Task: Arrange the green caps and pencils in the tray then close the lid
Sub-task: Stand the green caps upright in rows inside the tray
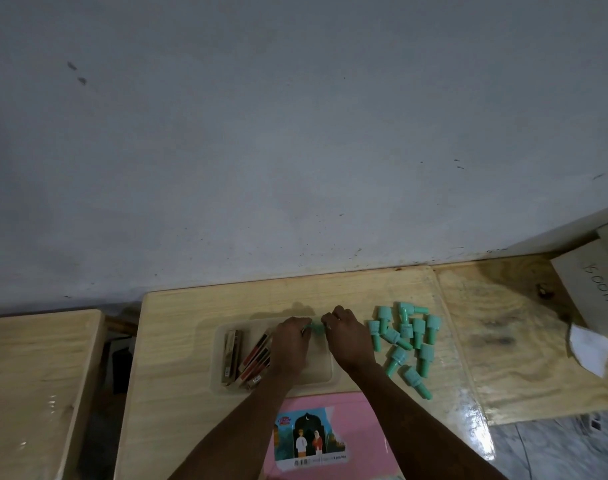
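One green cap [317, 328] is pinched between the fingertips of both hands over the tray's far edge; left hand [290, 344] and right hand [347, 341] are closed on its two ends, fingers curled. It cannot be told whether that cap is already resting on the tray floor.

Progress, as judged: early to midway. Pencils [250, 358] are already laid in the left half of the tray [325, 374], in two loose bundles, not neatly squared. Roughly a dozen green caps [404, 341] are left scattered on the table [178, 341] just right of the tray, near the board's right edge. The right half of the tray is seen mostly bare. The pink lid [358, 431] is lying flat at the table's near edge, just beside the tray, not yet fitted.

Materials: tray is translucent, pale plastic, shallow, rectangular with rounded corners. Caps are matte mint plastic, stepped cylinders with a wider head and a narrow stem; rolling is likely. Pencils look short, flat-sided, wood-toned with red and dark faces. Lid is glossy pink with a printed label. Table is light plywood with visible grain.
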